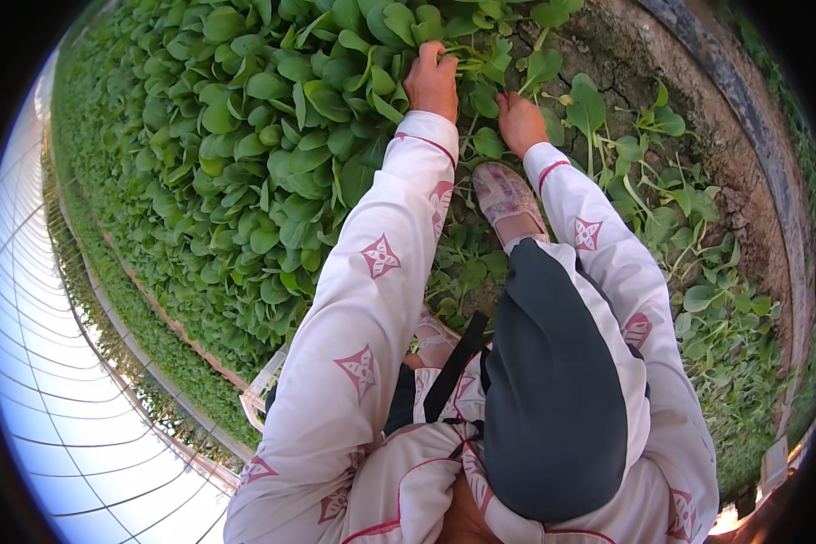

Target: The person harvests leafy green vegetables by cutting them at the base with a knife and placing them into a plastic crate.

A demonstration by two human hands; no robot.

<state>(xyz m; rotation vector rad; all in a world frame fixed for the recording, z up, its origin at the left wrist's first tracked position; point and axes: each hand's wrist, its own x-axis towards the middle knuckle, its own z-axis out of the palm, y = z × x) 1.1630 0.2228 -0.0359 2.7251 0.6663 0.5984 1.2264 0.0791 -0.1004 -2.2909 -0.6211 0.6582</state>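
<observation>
My left hand (432, 81) is curled at the edge of a dense stand of broad-leaved greens (265, 129), which look like young bok choy. Its fingers are closed around a bunch of pale green stems (472, 60) that stick out to the right of the knuckles. Lower and to the right, my right hand (522, 126) is bent down among loose leaves close to the soil. A small reddish spot shows at its fingertips, but leaves hide whether the fingers hold anything. One leafy plant (542, 68) leans just above that hand.
My patterned shoe (506, 194) stands on the soil below my hands. Scattered and drooping plants (659, 217) cover the ground at right. Beyond them runs a soil ridge (755, 272) with a dark grey strip (734, 88). A ribbed greenhouse wall (47, 340) curves along the left.
</observation>
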